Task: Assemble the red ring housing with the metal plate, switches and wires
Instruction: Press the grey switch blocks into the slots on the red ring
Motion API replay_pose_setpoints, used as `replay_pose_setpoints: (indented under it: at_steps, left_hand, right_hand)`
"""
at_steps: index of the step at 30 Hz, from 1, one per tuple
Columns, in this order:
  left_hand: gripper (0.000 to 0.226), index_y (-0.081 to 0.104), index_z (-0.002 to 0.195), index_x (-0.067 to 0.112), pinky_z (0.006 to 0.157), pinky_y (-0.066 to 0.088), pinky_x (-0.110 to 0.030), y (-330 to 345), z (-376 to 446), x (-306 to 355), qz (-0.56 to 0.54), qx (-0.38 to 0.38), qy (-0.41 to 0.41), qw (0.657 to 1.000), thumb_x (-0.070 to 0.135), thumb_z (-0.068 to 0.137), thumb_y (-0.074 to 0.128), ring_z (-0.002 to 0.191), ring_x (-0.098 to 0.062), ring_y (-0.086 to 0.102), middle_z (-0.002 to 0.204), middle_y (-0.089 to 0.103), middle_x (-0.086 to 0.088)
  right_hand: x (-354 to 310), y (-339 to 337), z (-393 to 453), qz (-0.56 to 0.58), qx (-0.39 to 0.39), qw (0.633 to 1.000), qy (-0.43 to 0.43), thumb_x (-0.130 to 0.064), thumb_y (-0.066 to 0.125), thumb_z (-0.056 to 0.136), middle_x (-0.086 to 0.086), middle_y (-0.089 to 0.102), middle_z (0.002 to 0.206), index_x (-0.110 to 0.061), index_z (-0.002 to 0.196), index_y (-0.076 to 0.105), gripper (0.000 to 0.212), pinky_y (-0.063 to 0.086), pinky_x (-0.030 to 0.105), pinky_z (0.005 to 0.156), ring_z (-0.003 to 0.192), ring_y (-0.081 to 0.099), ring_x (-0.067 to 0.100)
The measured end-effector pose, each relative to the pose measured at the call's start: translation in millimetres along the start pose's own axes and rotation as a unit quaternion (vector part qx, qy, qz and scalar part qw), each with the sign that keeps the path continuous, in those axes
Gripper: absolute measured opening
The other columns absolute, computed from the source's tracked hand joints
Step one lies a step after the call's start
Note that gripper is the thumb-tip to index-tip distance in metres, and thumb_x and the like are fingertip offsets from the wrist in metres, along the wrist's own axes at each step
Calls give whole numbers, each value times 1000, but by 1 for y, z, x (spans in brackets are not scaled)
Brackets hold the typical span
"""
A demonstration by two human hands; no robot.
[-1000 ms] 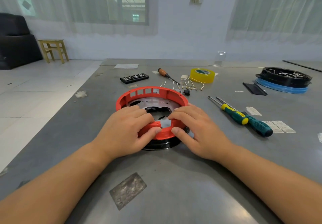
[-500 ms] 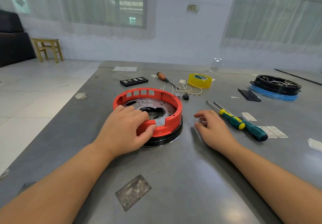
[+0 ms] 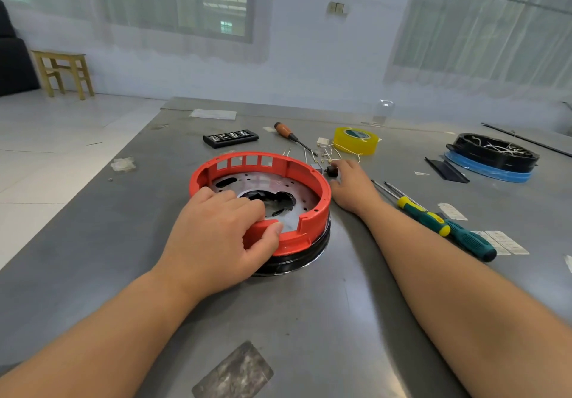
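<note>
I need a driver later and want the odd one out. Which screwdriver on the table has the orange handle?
The orange-handled screwdriver lying at the far side, between the black remote-like block and the yellow tape roll. The other two have green handles and lie together at the right.

table [image 3: 309,320]: grey metal, smooth, shining softly | red ring housing [image 3: 312,209]: matt plastic | metal plate [image 3: 247,181]: shining silver | black base [image 3: 297,258]: looking glossy | tape roll [image 3: 356,141]: shiny yellow | stool [image 3: 62,69]: plain wood | screwdriver handles [image 3: 458,233]: looking rubbery, matt
</note>
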State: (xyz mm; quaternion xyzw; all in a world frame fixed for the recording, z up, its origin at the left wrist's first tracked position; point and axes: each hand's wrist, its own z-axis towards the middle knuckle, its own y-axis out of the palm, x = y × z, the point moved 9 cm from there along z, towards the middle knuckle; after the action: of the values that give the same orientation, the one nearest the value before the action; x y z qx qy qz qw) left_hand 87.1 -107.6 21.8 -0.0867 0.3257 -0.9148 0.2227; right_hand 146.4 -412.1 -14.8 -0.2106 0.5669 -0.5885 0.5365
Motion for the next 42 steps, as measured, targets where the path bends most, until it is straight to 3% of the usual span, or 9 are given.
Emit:
replay_pose_setpoints:
  at_steps: [5,11,17,22,27,34,38,42]
  left_hand:
    - [39,42,66,23,61,42,-41,1,1,0,-4,12,3,1000,48,95,49,54,-21,39,55,41,7]
    - [38,44,67,23,62,42,-40,-1,1,1,0,8,-1,1000,47,95,49,55,-20,38,56,39,9]
    - [43,54,68,18,71,44,-45,0,-3,-2,-13,-10,-30,999,48,98,46,64,-22,47,61,48,7]
    - [38,63,79,20,89,35,-38,0,-11,0,-46,-4,-75,996,48,98,47,86,-21,53,76,58,10]
    - [38,67,86,19,93,34,-40,0,-11,3,-36,-15,-87,995,47,99,45,94,-22,55,84,62,9]
    - [34,71,97,16,92,39,-45,-1,-9,14,-19,-21,-63,998,41,99,48,95,-27,60,91,68,5]
    - [33,72,100,18,95,36,-44,1,-7,16,-26,-24,-76,996,40,97,48,99,-26,60,94,70,7]
    - [29,72,110,20,98,37,-44,-4,-3,26,-19,0,-29,999,35,95,53,104,-24,61,99,70,6]
  right_hand:
    - [3,9,19,-33,-22,999,-16,-16,46,99,6,35,162,-18,153,45,54,28,43,122,147,33,31]
    - [5,3,10,-22,9,1000,-12,-10,48,99,10,52,146,-14,140,59,42,39,41,115,135,47,30]
    - [4,-6,-30,-11,12,1000,-17,-17,51,101,11,51,141,-15,138,59,38,43,38,109,128,53,28]
    - [-3,-14,-78,0,-5,998,-68,-39,60,98,5,54,124,-21,129,63,36,47,32,99,113,57,21]
    - [1,-21,-105,8,1,996,-89,-60,65,88,-3,51,108,-27,111,62,40,49,30,85,97,55,15]
    - [2,-35,-110,94,36,990,-97,-58,75,82,-13,61,94,-34,102,54,38,41,17,63,80,57,5]
    - [-2,-55,-119,185,86,972,-118,-53,81,78,-15,61,98,-42,105,63,35,54,20,71,81,61,2]
    - [-18,-77,-133,266,159,941,-139,-43,86,76,-10,64,108,-41,104,65,35,57,26,80,92,65,9]
